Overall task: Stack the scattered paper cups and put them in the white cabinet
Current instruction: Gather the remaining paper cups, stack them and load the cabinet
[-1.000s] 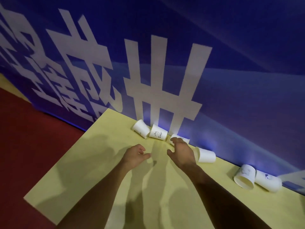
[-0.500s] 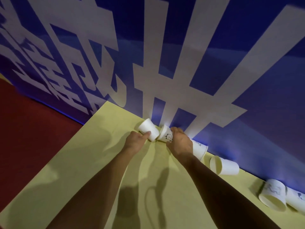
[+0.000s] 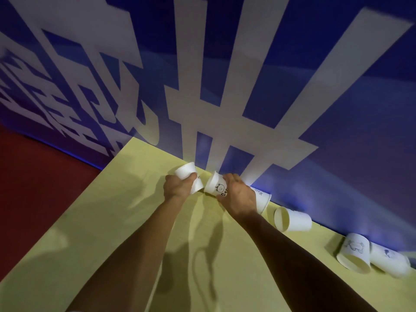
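A: What takes up most of the view?

B: A blue wall with large white characters fills the whole background. Below it a yellow counter butts against the wall along its far edge, and a red floor shows past the counter's left edge.

A: And the person?

B: Two bare forearms reach from the near edge toward the far edge. The left hand is closed around a plain cup, fingers wrapped over its side, the cup's base pointing up and left. The right hand grips a bear-printed cup from above, the cup tilted with its base toward the left hand. The two held cups sit very close together, near the far edge; whether they touch cannot be told.

A: Where are the other cups?

B: All lie on their sides along the far edge, by the wall. A lettered cup lies just beside the right hand, partly hidden behind it. To its right an open-mouthed cup faces left, its rim toward the lettered cup. Toward the far right corner, well apart from those, a drawn-on cup lies with its mouth facing the near edge, and a last cup rests touching it on the right.

A: Anything else on the counter?

B: Only shadows of the arms, spreading across the yellow surface.
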The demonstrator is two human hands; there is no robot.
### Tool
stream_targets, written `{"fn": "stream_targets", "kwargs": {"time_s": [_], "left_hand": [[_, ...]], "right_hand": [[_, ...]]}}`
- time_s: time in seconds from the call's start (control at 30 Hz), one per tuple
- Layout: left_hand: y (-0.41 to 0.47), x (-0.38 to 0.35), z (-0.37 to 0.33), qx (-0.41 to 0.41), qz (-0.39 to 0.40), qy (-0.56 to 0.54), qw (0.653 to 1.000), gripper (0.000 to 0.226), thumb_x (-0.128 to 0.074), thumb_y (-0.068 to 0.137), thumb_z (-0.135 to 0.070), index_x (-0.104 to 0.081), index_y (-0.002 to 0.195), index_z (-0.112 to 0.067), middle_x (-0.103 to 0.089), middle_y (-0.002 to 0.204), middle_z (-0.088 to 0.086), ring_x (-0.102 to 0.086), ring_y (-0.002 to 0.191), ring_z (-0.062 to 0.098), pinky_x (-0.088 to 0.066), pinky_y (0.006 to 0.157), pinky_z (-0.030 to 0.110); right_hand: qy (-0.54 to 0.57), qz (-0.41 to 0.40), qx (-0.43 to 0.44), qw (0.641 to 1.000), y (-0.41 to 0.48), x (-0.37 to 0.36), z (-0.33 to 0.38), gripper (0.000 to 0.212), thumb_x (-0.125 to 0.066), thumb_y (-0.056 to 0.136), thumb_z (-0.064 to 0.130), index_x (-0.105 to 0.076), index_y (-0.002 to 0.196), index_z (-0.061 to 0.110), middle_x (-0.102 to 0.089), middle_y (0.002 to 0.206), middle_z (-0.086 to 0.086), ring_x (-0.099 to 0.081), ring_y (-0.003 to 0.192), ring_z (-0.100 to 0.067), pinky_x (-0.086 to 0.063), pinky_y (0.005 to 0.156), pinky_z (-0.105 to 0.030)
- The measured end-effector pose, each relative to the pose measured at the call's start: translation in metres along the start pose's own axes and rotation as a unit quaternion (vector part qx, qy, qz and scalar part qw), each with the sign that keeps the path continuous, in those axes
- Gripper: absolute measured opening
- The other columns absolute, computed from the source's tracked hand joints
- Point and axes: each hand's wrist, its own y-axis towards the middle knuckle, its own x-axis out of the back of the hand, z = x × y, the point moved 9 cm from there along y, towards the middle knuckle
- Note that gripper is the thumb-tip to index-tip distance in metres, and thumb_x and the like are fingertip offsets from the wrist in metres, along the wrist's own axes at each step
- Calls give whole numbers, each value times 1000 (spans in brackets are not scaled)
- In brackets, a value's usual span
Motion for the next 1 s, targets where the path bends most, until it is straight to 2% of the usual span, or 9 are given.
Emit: {"fn": "stream_targets", "kwargs": {"time_s": [0.17, 0.3, 0.4, 0.47, 0.6, 0.77, 0.9, 1.0], "left_hand": [[-36, 19, -17, -55, 19, 4, 998, 62, -79, 77, -40, -52, 120, -3, -65, 117, 13, -64, 102, 32, -54, 87, 39], [-88, 14, -38, -99, 87, -15, 991, 58, -80, 72, -35, -54, 117, -10, -67, 113, 6, -67, 100, 24, -56, 87, 41], [-135, 2, -53, -122, 107, -24, 986, 58, -79, 67, -34, -52, 114, -14, -66, 111, 2, -66, 98, 19, -54, 75, 34], [-169, -13, -60, -137, 121, -22, 983, 52, -80, 74, -27, -52, 116, -15, -66, 112, 2, -66, 98, 18, -51, 72, 30], [-243, -55, -67, -157, 148, -7, 976, 52, -77, 79, -20, -49, 122, -13, -65, 117, 5, -65, 105, 22, -55, 89, 41], [-350, -120, -56, -200, 177, 17, 964, 55, -75, 81, -20, -44, 127, -14, -60, 118, 0, -61, 104, 17, -48, 73, 26], [-411, -159, -33, -204, 197, 37, 958, 55, -75, 82, -20, -46, 129, -14, -60, 122, 0, -59, 112, 20, -49, 84, 31], [-438, -181, -28, -213, 214, 45, 952, 47, -75, 81, -18, -53, 123, -16, -64, 120, 0, -61, 108, 18, -49, 80, 29]], "right_hand": [[79, -29, -14, 996, -30, 38, -4, 62, -81, 81, 42, -50, 131, 25, -60, 123, 3, -62, 99, -18, -57, 84, -35], [170, -73, -61, 981, -64, 82, -33, 64, -83, 76, 40, -56, 132, 26, -63, 124, 6, -63, 101, -17, -53, 84, -34], [164, -85, -70, 980, -96, 110, -66, 60, -81, 77, 40, -57, 130, 27, -63, 125, 5, -65, 103, -20, -48, 79, -31], [176, -98, -81, 976, -120, 129, -92, 56, -79, 78, 39, -58, 128, 27, -63, 123, 5, -65, 101, -20, -47, 77, -30], [212, -124, -88, 965, -176, 164, -148, 56, -79, 77, 41, -58, 127, 26, -62, 120, 7, -63, 101, -19, -53, 84, -37], [265, -129, -94, 951, -259, 172, -232, 54, -82, 75, 36, -57, 121, 24, -61, 107, 10, -61, 85, -14, -48, 71, -32], [250, -138, -121, 951, -312, 181, -292, 53, -82, 75, 37, -57, 119, 21, -63, 111, 6, -62, 91, -19, -48, 74, -34], [248, -153, -127, 948, -338, 197, -319, 56, -81, 75, 39, -57, 122, 21, -62, 115, 5, -60, 93, -18, -51, 80, -36]]}}
